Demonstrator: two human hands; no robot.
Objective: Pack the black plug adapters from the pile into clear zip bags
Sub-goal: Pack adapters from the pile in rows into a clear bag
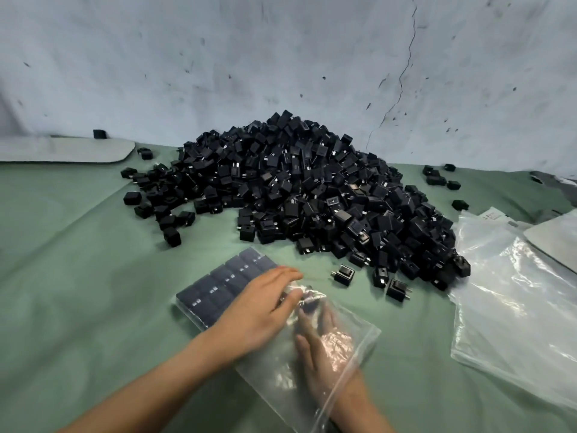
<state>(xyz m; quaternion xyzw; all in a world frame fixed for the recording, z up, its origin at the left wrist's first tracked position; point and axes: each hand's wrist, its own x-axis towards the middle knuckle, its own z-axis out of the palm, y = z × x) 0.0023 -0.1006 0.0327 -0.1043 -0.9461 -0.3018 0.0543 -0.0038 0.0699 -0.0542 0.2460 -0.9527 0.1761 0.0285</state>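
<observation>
Left grip [265,303], fingers straight and close together, pressed flat on the clear zip bag [274,376] over the packed rows [223,284]. Right grip [324,335] lay inside the bag, entering from the end nearest the person and seen through the film. Its fingers reached toward a dark shape at their tips, but blur and glare hid whether they pinched an adapter or only pushed it.

The bag lay on the green table [78,276], in front of the pile of black plug adapters [296,189], which was heaped against the wall [281,57]. Loose adapters [343,274] lay scattered just beside the pile's near edge. A stack of empty bags [512,307] rested to the right.

Each adapter was probably light and rigid, so it could be taken by its two flat sides with the prongs turned away from the film. The bag looked thin, limp and slippery. It would likely need holding at the mouth edge, and a filled one supporting from beneath.

The adapters appeared as small matte-black blocks, some showing paired metal prongs or a pale marking. Those already packed sat in tidy rows, side by side.
</observation>
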